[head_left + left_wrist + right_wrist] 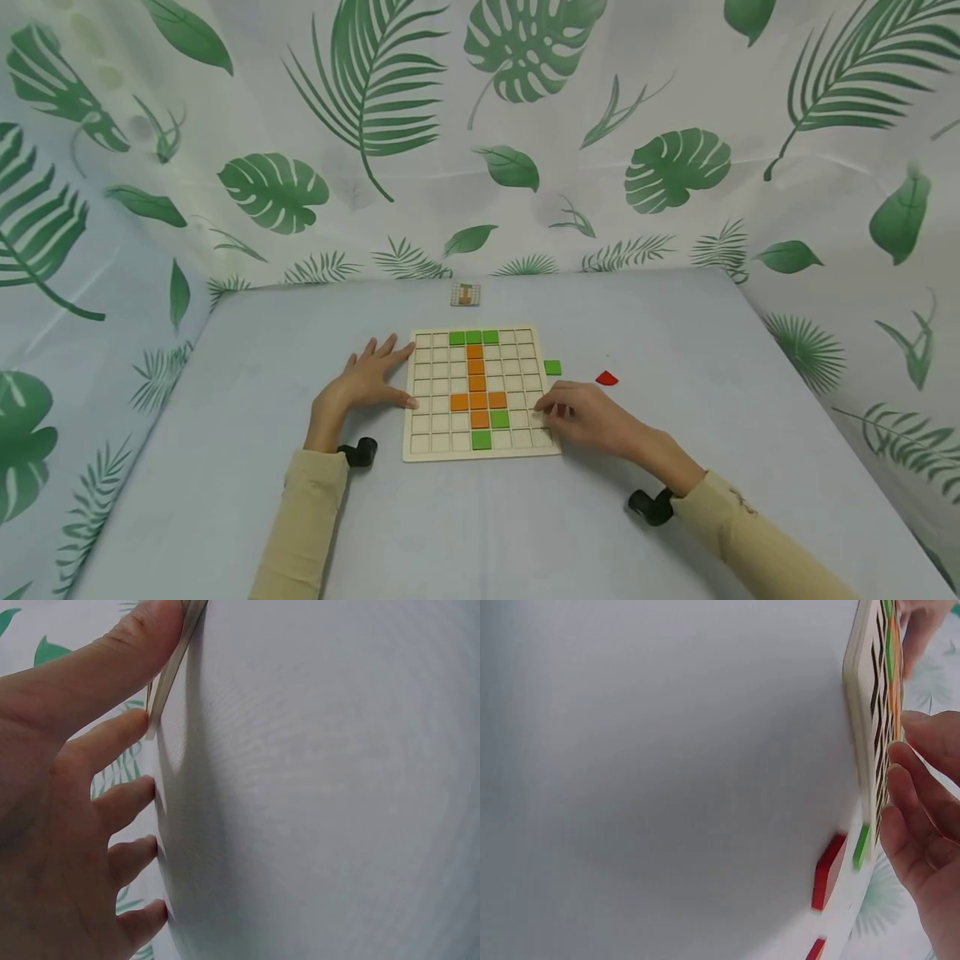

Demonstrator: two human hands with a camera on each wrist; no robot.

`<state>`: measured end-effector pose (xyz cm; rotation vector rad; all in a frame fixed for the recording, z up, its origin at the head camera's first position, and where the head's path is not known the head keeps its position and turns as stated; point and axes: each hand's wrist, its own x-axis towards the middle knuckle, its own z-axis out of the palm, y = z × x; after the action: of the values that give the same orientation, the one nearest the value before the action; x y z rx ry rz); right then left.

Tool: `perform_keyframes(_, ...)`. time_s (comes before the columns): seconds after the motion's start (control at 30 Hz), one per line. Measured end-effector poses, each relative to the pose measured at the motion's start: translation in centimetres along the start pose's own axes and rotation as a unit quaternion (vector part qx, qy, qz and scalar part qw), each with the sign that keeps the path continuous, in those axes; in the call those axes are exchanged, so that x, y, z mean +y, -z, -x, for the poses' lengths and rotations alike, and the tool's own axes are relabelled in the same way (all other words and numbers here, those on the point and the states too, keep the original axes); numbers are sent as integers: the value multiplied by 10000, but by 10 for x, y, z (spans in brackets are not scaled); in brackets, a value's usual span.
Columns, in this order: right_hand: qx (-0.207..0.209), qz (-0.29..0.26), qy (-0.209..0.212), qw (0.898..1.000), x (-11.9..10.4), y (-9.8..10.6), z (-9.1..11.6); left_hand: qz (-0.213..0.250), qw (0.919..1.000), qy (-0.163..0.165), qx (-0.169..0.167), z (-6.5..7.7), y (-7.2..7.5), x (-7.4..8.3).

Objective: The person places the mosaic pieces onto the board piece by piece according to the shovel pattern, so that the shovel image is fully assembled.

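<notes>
A cream gridded board (pixel 435 379) lies on the table with orange tiles (pixel 477 382) in a cross-like column. Green tiles (pixel 473 337) form a row at its top, and two more sit low in the column. My left hand (pixel 367 379) spreads its fingers, with thumb and index fingertip touching the board's left edge. At the right edge, my right hand (pixel 588 412) rests loosely bent fingers over the board; nothing shows between them in the right wrist view. Beside that edge lies a loose green tile (pixel 552 367).
A red wedge-shaped piece (pixel 607 378) lies right of the board; the right wrist view shows a red block (pixel 829 871) and part of another red piece (pixel 816 949). A small patterned card (pixel 465 294) lies at the back. A leaf-print curtain (pixel 420 217) surrounds the table.
</notes>
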<state>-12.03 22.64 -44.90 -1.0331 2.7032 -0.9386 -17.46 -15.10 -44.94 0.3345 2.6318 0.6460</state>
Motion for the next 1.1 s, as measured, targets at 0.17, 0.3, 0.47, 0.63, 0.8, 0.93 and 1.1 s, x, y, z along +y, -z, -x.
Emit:
perform_keyframes(0.17,289,236,-97,9993,14,6,-1,47,10000,-12,-11,1,1,0)
perform_keyframes(0.3,529,429,-308,9972,25,8,-5,78,10000,-24,-25,1,0,0)
perform_keyframes(0.47,665,494,-692,9942,35,10,-12,76,9999,-4,-75,1,0,-1)
perform_keyframes(0.63,875,481,-743,9922,41,11,-21,89,9999,20,-68,0,1,-1)
perform_keyframes(0.8,797,637,-747,9920,46,12,-28,62,10000,16,-35,-1,1,-1)
perform_keyframes(0.93,625,752,-752,9924,48,11,-31,26,10000,8,-50,-2,0,-2)
perform_keyframes(1.1,597,594,-917,9922,48,11,-32,-16,10000,6,-77,-2,-1,-2)
